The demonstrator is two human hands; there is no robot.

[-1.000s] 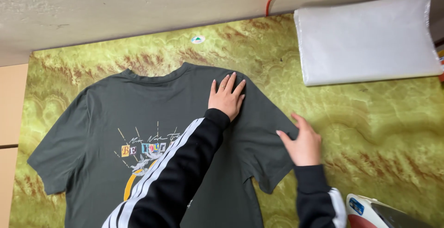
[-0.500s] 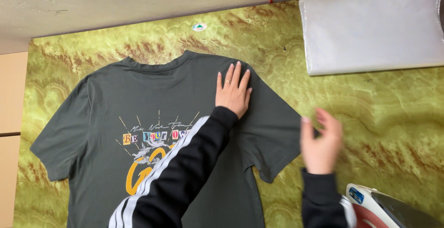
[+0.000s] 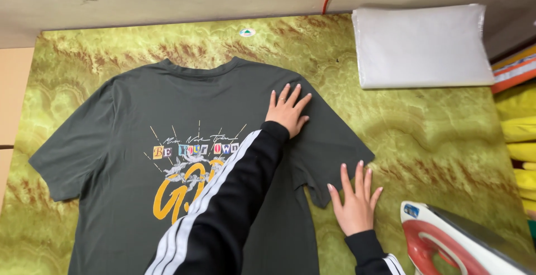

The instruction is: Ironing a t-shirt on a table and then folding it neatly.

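Green marbled cloth [image 3: 435, 135] covers the whole work surface that I look down on, with a pale wall or board along the far edge; on this cloth the dark grey T-shirt [image 3: 139, 118] lies flat, its collar toward the far side, both short sleeves spread out, and a coloured print with yellow shapes sits in the middle of it; I see the shirt fill most of the left half of the surface. Next in size, a white stack of flat plastic bags [image 3: 421, 46] rests at the far right corner of the cloth, well apart from the shirt; some yellow and striped folded fabric [image 3: 519, 135] shows at the right border. At the near right corner I see a white and red iron [image 3: 446, 241], just beside my right wrist. My left hand [image 3: 286, 113], in a black sleeve with white stripes, lies open and flat on the shirt near the right shoulder, fingers spread, gripping nothing; my right hand [image 3: 354, 205] is open too, palm down on the cloth, fingers spread, just beside the hem of the right sleeve of the shirt.
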